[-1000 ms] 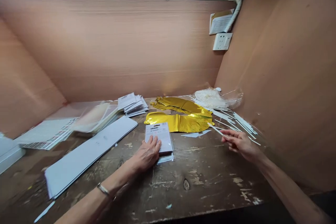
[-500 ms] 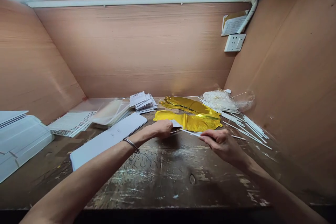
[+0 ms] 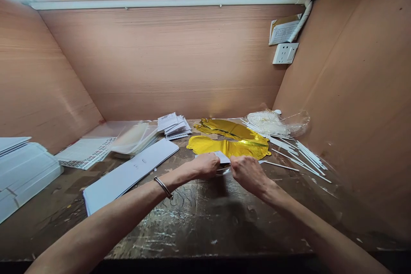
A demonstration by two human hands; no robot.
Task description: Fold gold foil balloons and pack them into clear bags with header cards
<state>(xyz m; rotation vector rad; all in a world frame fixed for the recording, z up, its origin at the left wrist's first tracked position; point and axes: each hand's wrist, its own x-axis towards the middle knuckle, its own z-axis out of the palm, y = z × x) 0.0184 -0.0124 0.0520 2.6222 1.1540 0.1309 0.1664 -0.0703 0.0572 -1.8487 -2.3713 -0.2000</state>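
My left hand [image 3: 205, 165] is closed on a small white packet [image 3: 222, 157], lifted just above the worn wooden table [image 3: 199, 218]. My right hand [image 3: 248, 173] is closed right beside it, fingers pinched at the packet's open end; a thin white stick it carried is mostly hidden between the hands. Both hands meet just in front of the gold foil balloons [image 3: 231, 139], which lie flat in a small pile. A metal bangle [image 3: 163, 187] sits on my left wrist.
Loose white sticks [image 3: 302, 154] and a clear bag of them [image 3: 272, 122] lie at the right. A stack of printed cards [image 3: 175, 126], clear sleeves [image 3: 133, 137], label sheets [image 3: 83, 152] and long white boards [image 3: 128, 170] lie left. Plywood walls enclose three sides; a socket [image 3: 285, 52] is mounted up right.
My left hand lifted the packet off the table. My right hand brought a white stick from the right to the packet, and the two hands now meet.
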